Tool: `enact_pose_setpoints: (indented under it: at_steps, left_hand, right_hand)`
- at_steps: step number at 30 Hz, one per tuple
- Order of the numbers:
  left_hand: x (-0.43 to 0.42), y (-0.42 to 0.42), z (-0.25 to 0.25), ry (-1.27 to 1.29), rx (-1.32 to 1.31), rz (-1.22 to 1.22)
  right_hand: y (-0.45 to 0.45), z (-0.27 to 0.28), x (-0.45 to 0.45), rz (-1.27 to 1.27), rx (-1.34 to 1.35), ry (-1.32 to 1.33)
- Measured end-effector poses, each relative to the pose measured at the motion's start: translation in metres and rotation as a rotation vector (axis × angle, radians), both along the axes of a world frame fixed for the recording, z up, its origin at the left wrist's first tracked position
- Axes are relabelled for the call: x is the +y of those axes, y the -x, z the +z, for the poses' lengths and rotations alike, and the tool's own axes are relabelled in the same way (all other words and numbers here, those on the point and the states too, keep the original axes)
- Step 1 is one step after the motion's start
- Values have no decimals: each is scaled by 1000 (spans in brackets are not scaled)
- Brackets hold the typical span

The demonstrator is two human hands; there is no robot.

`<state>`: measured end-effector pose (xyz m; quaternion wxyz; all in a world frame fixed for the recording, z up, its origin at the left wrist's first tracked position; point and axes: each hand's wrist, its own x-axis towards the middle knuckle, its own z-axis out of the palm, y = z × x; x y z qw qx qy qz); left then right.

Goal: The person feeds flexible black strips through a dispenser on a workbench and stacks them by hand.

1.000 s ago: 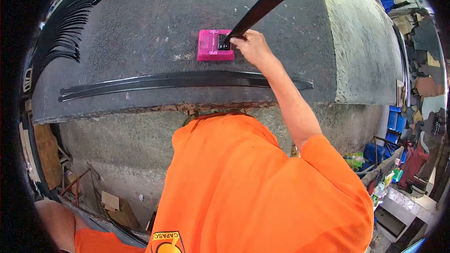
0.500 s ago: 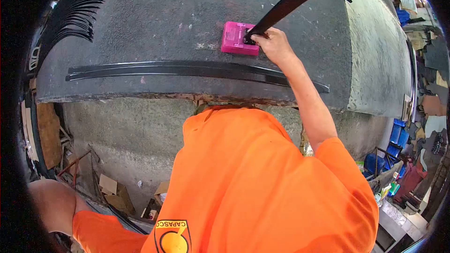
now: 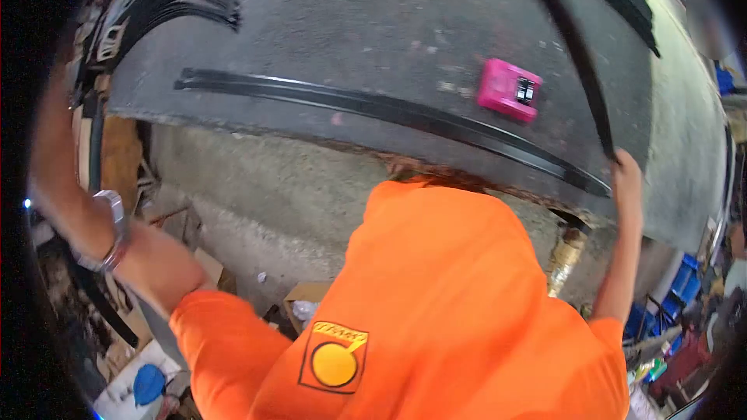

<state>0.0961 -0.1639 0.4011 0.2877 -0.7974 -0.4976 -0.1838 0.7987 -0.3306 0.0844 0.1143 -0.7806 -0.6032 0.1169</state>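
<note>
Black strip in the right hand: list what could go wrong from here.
The black strip in the right hand could swing sideways and knock the pink box. The flat dark strips lie close to the edge of the work surface, so a snag might pull them off.

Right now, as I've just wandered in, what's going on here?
A person in an orange shirt is holding one end of a long black strip in their right hand. The left arm stretches to the picture's edge; what it is doing there is unclear. On the dark worktop, a pink box sits untouched, with more black strips lying along the near edge.
</note>
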Motion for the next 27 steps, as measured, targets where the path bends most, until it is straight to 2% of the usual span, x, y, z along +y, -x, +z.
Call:
enact_pose_setpoints:
  at_steps: [2, 3, 5, 6, 7, 10, 12, 16, 19, 22, 24, 27]
  left_hand:
    - [18, -1, -54, 313, -264, -7]
    - [22, -3, -82, 511, -402, -42]
    - [37, -2, -133, 684, -269, 18]
    - [44, 4, -167, 720, -343, -52]
    - [50, 6, -193, 820, -316, 1]
    - [82, 44, -276, 977, -210, -55]
    - [101, 73, -317, 1076, -92, 15]
    - [121, 104, -342, 1187, 11, 212]
    - [124, 86, -322, 1128, 198, 256]
    - [109, 44, -323, 790, 17, 144]
    - [101, -4, -349, 860, -366, -163]
    - [55, -109, -368, 1025, -611, -358]
  right_hand:
    - [-23, 14, -30, -51, -26, 103]
    - [-28, 12, -51, -58, -69, -6]
    - [-27, 11, -68, -98, -103, 49]
    - [-26, 13, -78, -129, -126, 81]
    - [-7, 24, -73, -141, -119, 176]
    - [-1, -6, -82, 0, -193, 66]
    - [40, 3, -69, -31, -173, 149]
    - [86, -9, -62, 52, -130, 116]
    - [109, -15, -57, 52, -162, 119]
    - [117, -22, -58, 32, -198, 131]
    - [123, -22, -57, 20, -219, 135]
    - [124, -26, -57, 24, -232, 161]
